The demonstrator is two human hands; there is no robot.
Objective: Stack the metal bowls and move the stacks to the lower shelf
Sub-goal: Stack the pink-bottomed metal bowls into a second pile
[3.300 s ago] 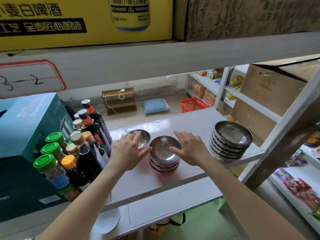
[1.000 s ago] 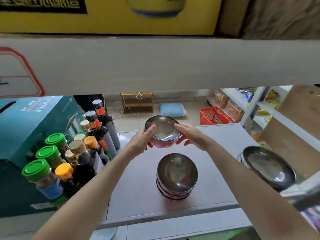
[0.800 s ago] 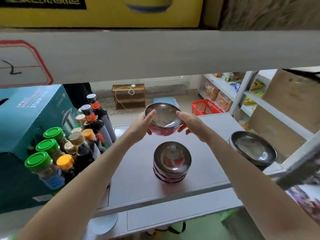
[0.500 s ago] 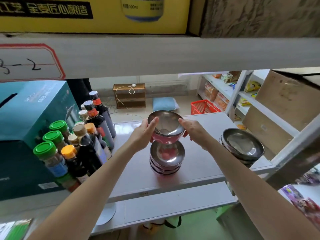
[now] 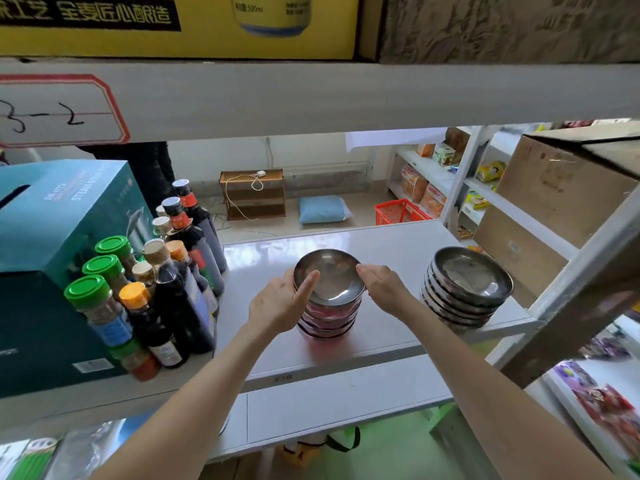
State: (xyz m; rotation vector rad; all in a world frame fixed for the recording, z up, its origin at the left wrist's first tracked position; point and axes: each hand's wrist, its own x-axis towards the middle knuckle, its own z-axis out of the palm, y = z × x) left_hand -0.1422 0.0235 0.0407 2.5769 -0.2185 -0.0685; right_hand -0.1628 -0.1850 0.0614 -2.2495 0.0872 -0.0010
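Note:
A stack of small metal bowls [image 5: 328,320] stands in the middle of the white shelf [image 5: 391,244]. The top bowl [image 5: 330,277] sits on that stack, slightly tilted. My left hand [image 5: 280,304] grips its left rim, thumb over the edge. My right hand [image 5: 382,287] holds its right rim. A second stack of wider metal bowls [image 5: 465,289] stands at the shelf's right end, untouched. A lower shelf board [image 5: 343,407] runs below the front edge.
Dark sauce bottles [image 5: 187,271] and green-capped spice jars [image 5: 93,299] crowd the shelf's left, beside a teal box [image 5: 45,258]. A slanted metal brace [image 5: 575,285] and cardboard boxes [image 5: 554,192] flank the right. The upper shelf beam [image 5: 346,98] hangs overhead.
Both hands lowered the single bowl from above the stack down onto it. That bowl came from the back left of the shelf, where it stood alone earlier.

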